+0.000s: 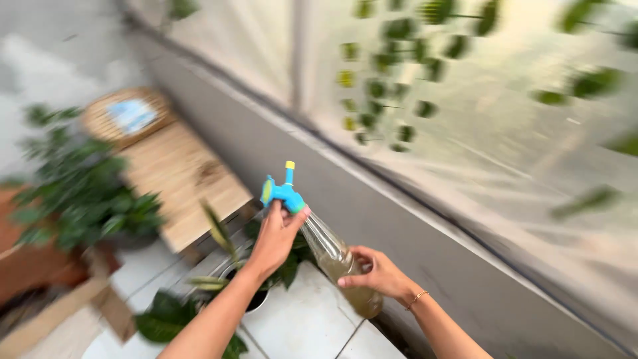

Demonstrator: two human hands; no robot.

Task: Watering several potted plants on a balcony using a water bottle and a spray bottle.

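Note:
A clear plastic spray bottle (330,252) with brownish liquid in its lower part is held tilted between both hands. My left hand (276,240) grips its neck just under the blue spray head (282,193), which has a yellow nozzle tip. My right hand (376,272), with a thin bracelet at the wrist, holds the bottle's lower body. The picture is blurred by motion.
A small potted plant (229,279) stands on white floor tiles under my left arm. A wooden bench (179,176) with a round woven basket (126,116) is behind it, a leafy bush (86,189) at left. A grey low wall (372,219) and pale sheeting with leaves rise at right.

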